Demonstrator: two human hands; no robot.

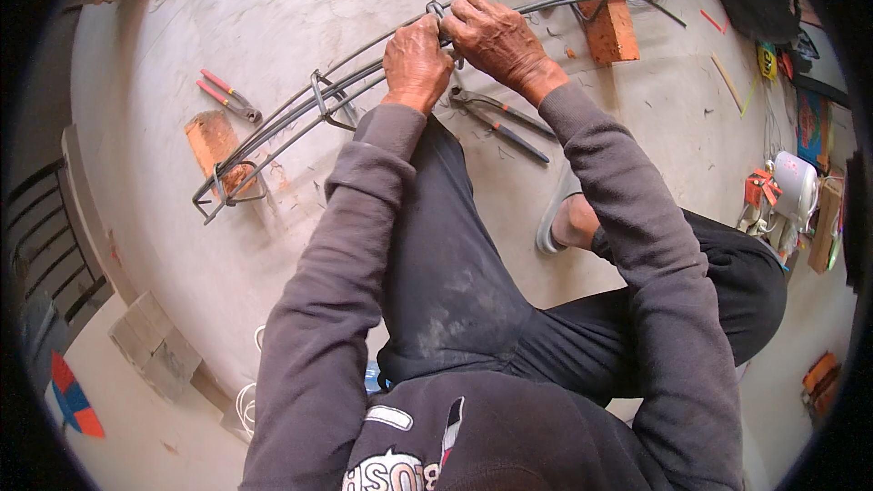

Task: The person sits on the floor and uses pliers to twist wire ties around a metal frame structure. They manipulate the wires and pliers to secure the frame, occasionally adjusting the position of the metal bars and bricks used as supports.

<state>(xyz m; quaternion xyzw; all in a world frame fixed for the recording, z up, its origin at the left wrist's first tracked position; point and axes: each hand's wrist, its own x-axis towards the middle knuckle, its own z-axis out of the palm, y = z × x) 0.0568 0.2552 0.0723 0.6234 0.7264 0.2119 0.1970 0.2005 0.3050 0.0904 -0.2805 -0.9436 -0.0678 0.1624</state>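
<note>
A long bundle of dark steel rebar (pixel 364 75) runs slantwise across the far side of the floor, with wire-like square stirrups around it. My left hand (pixel 418 64) is closed at the middle stirrup (pixel 436 9), its fingers curled down over the bars. Right beside it, my right hand (pixel 498 41) is also closed on that stirrup, knuckles up. The fingertips and the exact grip are hidden behind the hands. Another stirrup (pixel 326 98) sits tilted on the bars farther left. Black-handled pincers (pixel 500 114) lie open on the floor just below my right hand.
An orange brick (pixel 211 144) props the bundle's left end, and a second brick (pixel 607 23) its right end. Red-handled pincers (pixel 229 98) lie near the left brick. A white appliance (pixel 795 186) and other items stand along the right side. My sandalled foot (pixel 573 218) is nearby.
</note>
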